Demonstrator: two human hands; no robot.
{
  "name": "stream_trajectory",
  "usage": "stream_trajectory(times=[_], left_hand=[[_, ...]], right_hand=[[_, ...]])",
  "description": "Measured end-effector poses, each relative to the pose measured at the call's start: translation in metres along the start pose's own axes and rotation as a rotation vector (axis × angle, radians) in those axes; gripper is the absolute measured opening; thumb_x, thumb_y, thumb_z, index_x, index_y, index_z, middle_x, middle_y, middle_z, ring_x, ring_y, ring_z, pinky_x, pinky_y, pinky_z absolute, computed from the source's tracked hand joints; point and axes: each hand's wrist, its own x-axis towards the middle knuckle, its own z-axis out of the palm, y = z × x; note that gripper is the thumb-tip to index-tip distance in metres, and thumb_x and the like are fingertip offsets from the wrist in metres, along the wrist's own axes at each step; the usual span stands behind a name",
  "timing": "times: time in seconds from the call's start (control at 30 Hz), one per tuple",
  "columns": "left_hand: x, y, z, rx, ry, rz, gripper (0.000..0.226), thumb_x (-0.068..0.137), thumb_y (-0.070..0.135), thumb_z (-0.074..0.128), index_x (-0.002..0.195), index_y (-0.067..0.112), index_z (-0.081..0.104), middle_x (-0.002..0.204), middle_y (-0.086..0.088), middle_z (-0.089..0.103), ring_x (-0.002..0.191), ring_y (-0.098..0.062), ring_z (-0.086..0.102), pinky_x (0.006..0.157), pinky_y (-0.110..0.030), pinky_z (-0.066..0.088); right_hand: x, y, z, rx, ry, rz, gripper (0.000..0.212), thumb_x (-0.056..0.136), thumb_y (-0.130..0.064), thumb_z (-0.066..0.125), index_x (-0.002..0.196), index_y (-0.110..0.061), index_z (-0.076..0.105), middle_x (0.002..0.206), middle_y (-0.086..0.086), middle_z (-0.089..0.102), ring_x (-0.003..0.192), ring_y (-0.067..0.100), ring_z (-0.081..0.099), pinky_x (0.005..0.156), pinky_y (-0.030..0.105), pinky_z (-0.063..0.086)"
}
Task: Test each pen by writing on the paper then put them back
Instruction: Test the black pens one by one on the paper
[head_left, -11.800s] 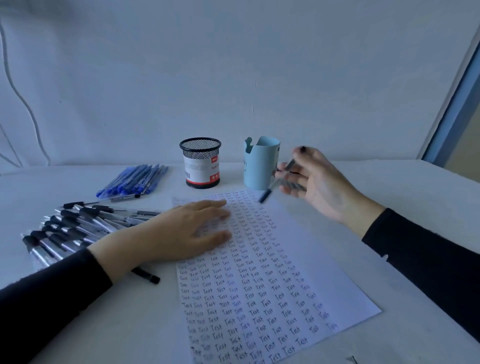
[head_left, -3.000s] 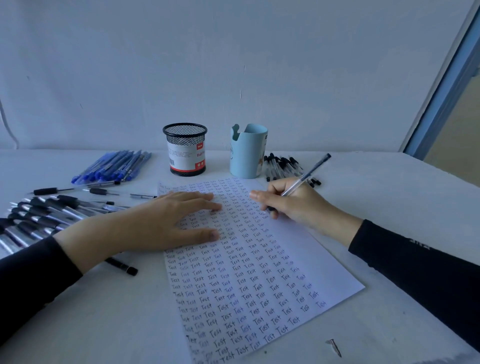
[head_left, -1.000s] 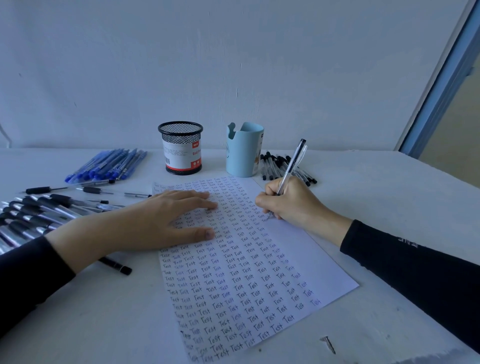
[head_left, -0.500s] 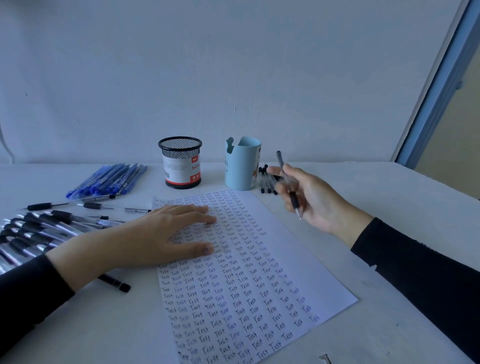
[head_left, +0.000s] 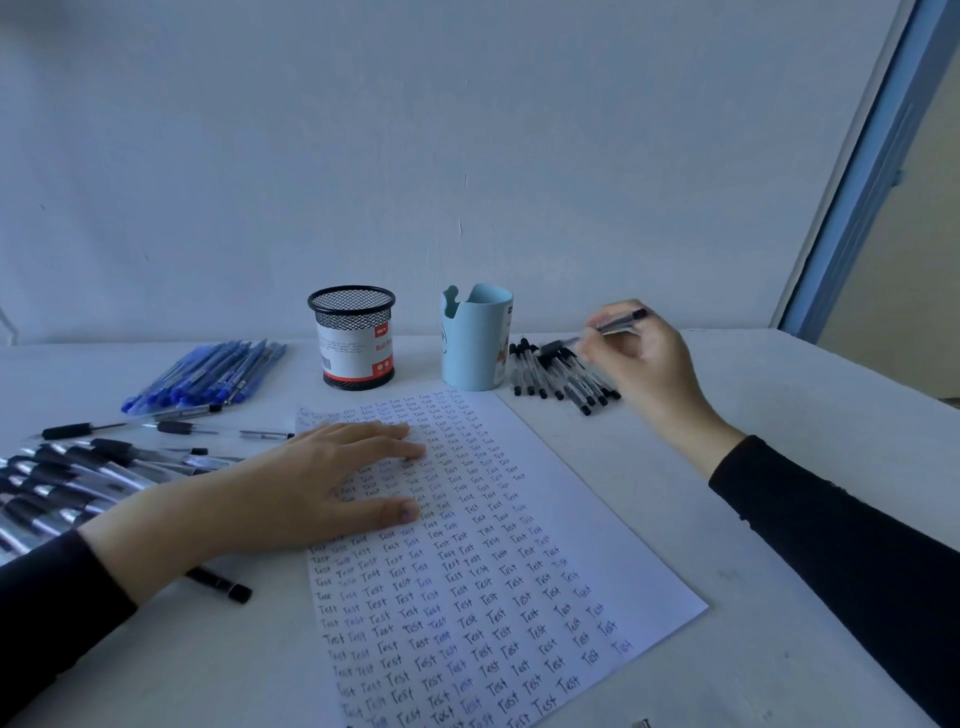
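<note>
A white paper (head_left: 561, 519) covered in rows of the word "Test" lies in the middle of the table. My left hand (head_left: 311, 488) lies flat on its upper left part, fingers straight. My right hand (head_left: 644, 364) is raised at the back right, pinching a clear pen with a black cap (head_left: 615, 325), held nearly level just above a pile of black-capped pens (head_left: 561, 376). That pile lies on the table right of the light blue cup (head_left: 475, 338).
A black mesh pen holder (head_left: 353, 338) stands left of the cup. Blue pens (head_left: 208, 376) lie in a bundle at the back left. Several black-grip pens (head_left: 78, 483) are spread at the left edge, one capped pen (head_left: 218, 584) by my left wrist.
My right hand has lifted the pen off the paper and carried it back and right, over the black-capped pile. My left hand has stayed flat on the paper.
</note>
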Motion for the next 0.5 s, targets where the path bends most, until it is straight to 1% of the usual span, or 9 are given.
stream_trajectory(times=[0.03, 0.1, 0.17, 0.27, 0.33, 0.4, 0.43, 0.5], left_hand=[[0.0, 0.0, 0.0, 0.001, -0.002, -0.001, 0.08, 0.067, 0.097, 0.028, 0.139, 0.063, 0.024, 0.151, 0.039, 0.012, 0.14, 0.01, 0.012, 0.118, -0.026, 0.011], [0.0, 0.0, 0.0, 0.0, -0.008, -0.002, 0.079, 0.067, 0.096, 0.028, 0.139, 0.064, 0.023, 0.151, 0.039, 0.011, 0.14, 0.01, 0.012, 0.117, -0.026, 0.01], [0.0, 0.001, -0.001, -0.001, -0.014, -0.005, 0.079, 0.067, 0.096, 0.028, 0.139, 0.064, 0.022, 0.151, 0.039, 0.01, 0.14, 0.009, 0.011, 0.117, -0.026, 0.009], [-0.001, 0.002, -0.001, 0.0, -0.011, -0.002, 0.08, 0.066, 0.096, 0.028, 0.139, 0.065, 0.022, 0.152, 0.039, 0.01, 0.141, 0.009, 0.011, 0.117, -0.026, 0.009], [-0.001, 0.002, -0.001, -0.006, -0.007, -0.001, 0.08, 0.066, 0.096, 0.028, 0.139, 0.065, 0.021, 0.152, 0.038, 0.01, 0.141, 0.009, 0.011, 0.117, -0.026, 0.009], [-0.001, 0.002, 0.0, -0.007, -0.001, 0.003, 0.08, 0.066, 0.097, 0.027, 0.139, 0.065, 0.021, 0.152, 0.038, 0.01, 0.141, 0.009, 0.011, 0.117, -0.025, 0.009], [-0.001, 0.002, 0.0, -0.004, 0.003, 0.006, 0.08, 0.066, 0.097, 0.027, 0.14, 0.065, 0.021, 0.152, 0.037, 0.01, 0.141, 0.009, 0.011, 0.117, -0.025, 0.009], [0.0, 0.001, 0.0, 0.001, 0.006, 0.01, 0.08, 0.067, 0.096, 0.027, 0.14, 0.064, 0.021, 0.153, 0.037, 0.01, 0.141, 0.008, 0.011, 0.117, -0.027, 0.009]], right_hand=[[0.0, 0.005, -0.002, -0.109, 0.019, -0.059, 0.015, 0.088, -0.005, 0.067, 0.089, -0.019, 0.063, 0.094, 0.001, 0.069, 0.085, 0.008, 0.069, 0.076, 0.014, 0.05], [0.0, 0.016, -0.002, -0.242, 0.017, -0.087, 0.015, 0.087, -0.001, 0.066, 0.088, -0.017, 0.065, 0.099, 0.0, 0.067, 0.084, -0.001, 0.064, 0.074, 0.008, 0.046], [0.001, 0.025, 0.001, -0.336, -0.022, -0.066, 0.012, 0.088, -0.002, 0.063, 0.094, -0.011, 0.067, 0.105, 0.001, 0.064, 0.087, -0.003, 0.06, 0.072, 0.003, 0.044], [0.006, 0.034, 0.009, -0.437, -0.084, -0.097, 0.018, 0.09, -0.004, 0.061, 0.106, -0.007, 0.069, 0.108, 0.001, 0.06, 0.089, -0.003, 0.057, 0.073, 0.0, 0.041], [0.009, 0.037, 0.015, -0.492, -0.153, -0.122, 0.023, 0.092, -0.009, 0.061, 0.113, -0.004, 0.068, 0.109, 0.002, 0.059, 0.091, 0.007, 0.06, 0.08, 0.005, 0.043], [0.01, 0.041, 0.02, -0.551, -0.217, -0.117, 0.028, 0.093, -0.015, 0.061, 0.116, 0.0, 0.067, 0.11, 0.004, 0.06, 0.097, 0.016, 0.061, 0.089, 0.019, 0.047], [0.009, 0.042, 0.021, -0.574, -0.238, -0.114, 0.029, 0.094, -0.017, 0.061, 0.115, 0.001, 0.067, 0.112, 0.005, 0.061, 0.099, 0.019, 0.062, 0.09, 0.023, 0.047], [0.006, 0.04, 0.022, -0.597, -0.251, -0.131, 0.032, 0.094, -0.019, 0.06, 0.118, 0.001, 0.067, 0.119, 0.006, 0.061, 0.106, 0.019, 0.061, 0.093, 0.021, 0.044]])
